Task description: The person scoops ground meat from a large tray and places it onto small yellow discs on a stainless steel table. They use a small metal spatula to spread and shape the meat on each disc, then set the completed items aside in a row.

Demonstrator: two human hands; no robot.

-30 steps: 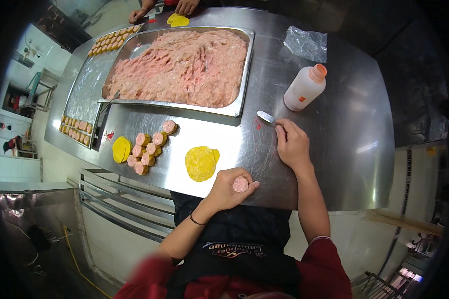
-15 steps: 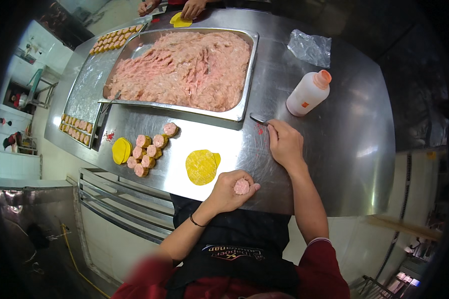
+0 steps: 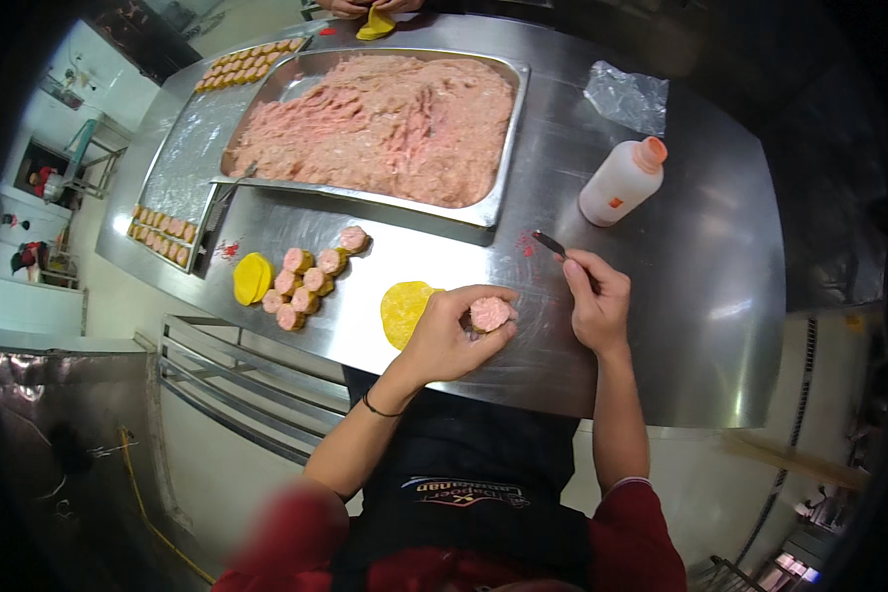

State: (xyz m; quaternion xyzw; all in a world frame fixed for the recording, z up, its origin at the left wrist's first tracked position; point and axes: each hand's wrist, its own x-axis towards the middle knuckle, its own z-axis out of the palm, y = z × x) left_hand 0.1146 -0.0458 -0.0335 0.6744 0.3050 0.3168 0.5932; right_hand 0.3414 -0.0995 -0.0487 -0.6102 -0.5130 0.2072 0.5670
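My left hand (image 3: 432,340) curls its fingers round a dumpling (image 3: 490,314), its pink meat top facing up. Pinched in my right hand (image 3: 602,304) is a slim dark metal utensil (image 3: 547,243); its exact kind is unclear. The utensil's tip points at a small patch of red bits (image 3: 527,243) on the steel table (image 3: 651,326). Yellow round wrappers (image 3: 401,314) lie partly behind my left hand. Farther left, several finished dumplings (image 3: 306,281) stand in a cluster beside a small stack of yellow wrappers (image 3: 254,278).
A deep metal pan (image 3: 493,212) of pink minced meat fills the table's middle. Left of it lies a long tray (image 3: 178,148) with rows of dumplings. A white bottle (image 3: 620,187) and a clear plastic bag (image 3: 629,99) are at right. A co-worker's hands (image 3: 350,8) handle a yellow wrapper opposite.
My left hand has lifted the dumpling away from the table's near edge, over the wrappers. My right hand has shifted slightly right and nearer, raising the utensil. The co-worker's wrapper is now folded.
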